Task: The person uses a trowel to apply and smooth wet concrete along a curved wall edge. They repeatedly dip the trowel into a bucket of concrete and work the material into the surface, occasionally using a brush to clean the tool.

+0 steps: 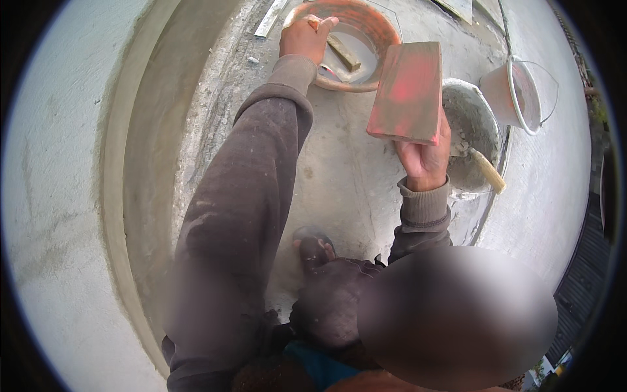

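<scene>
My left hand (305, 40) is closed in a fist over the left rim of a round orange tub (381, 26). A pale bit shows between its fingers, but I cannot make out what it holds. Cloudy water and a short wooden piece (343, 53) are in the tub. My right hand (428, 155) grips a red plastering float (406, 91) from beneath, its flat rectangular face turned up and smeared with grey cement. The float's handle is hidden under the board.
Right of the float stands a cement-crusted bucket (486, 108) of grey mortar, with a tool's wooden handle (487, 170) over its rim. A pale bucket (516, 97) with a wire handle tilts beyond it. A wall (59, 196) runs along the left.
</scene>
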### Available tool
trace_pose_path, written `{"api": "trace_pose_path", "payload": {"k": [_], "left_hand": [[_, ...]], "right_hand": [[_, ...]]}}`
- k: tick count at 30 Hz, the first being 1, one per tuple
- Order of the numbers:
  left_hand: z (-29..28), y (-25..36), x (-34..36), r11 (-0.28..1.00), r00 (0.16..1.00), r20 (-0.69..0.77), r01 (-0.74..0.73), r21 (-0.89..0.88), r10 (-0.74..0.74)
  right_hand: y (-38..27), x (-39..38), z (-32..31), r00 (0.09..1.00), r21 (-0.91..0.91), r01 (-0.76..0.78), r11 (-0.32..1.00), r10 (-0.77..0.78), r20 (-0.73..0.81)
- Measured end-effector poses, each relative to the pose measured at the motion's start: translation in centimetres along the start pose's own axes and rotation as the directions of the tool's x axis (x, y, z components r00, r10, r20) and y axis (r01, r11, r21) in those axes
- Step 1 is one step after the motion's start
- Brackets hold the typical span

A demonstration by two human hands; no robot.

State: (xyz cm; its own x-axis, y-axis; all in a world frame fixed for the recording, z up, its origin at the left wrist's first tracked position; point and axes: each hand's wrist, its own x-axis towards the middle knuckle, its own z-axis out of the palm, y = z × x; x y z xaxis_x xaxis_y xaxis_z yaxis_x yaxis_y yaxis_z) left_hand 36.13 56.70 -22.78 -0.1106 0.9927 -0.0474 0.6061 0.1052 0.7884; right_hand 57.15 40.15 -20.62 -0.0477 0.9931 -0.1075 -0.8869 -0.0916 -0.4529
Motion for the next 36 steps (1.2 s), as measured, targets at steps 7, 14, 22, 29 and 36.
{"api": "trace_pose_path", "payload": {"k": [7,14,22,29,36], "left_hand": [[-5.5,4.5,-8.0,0.913,0.946,0.081,-0.275,-0.302,0.312],[-7.0,5.1,-15.0,0.795,0.835,0.002,-0.523,-0.307,0.55],[-9.2,2.9,-19.2,0.839,0.846,-0.114,-0.531,-0.117,0.52],[-9.9,1.1,-24.8,0.793,0.791,-0.13,-0.607,-0.045,0.598],[-17.3,-3.5,-31.1,0.907,0.926,-0.086,-0.378,-0.184,0.369]], "right_hand": [[1.8,1.5,0.2,0.967,-0.209,-0.122,0.97,0.069,-0.244],[4.3,1.2,1.5,0.973,-0.098,-0.169,0.981,0.15,-0.176],[5.7,-1.2,0.7,0.95,-0.133,-0.309,0.942,0.3,-0.083],[5.8,-1.7,-1.7,0.946,-0.183,-0.306,0.934,0.321,0.054],[11.2,-2.9,3.0,0.963,-0.467,-0.212,0.858,0.265,0.048]]}}
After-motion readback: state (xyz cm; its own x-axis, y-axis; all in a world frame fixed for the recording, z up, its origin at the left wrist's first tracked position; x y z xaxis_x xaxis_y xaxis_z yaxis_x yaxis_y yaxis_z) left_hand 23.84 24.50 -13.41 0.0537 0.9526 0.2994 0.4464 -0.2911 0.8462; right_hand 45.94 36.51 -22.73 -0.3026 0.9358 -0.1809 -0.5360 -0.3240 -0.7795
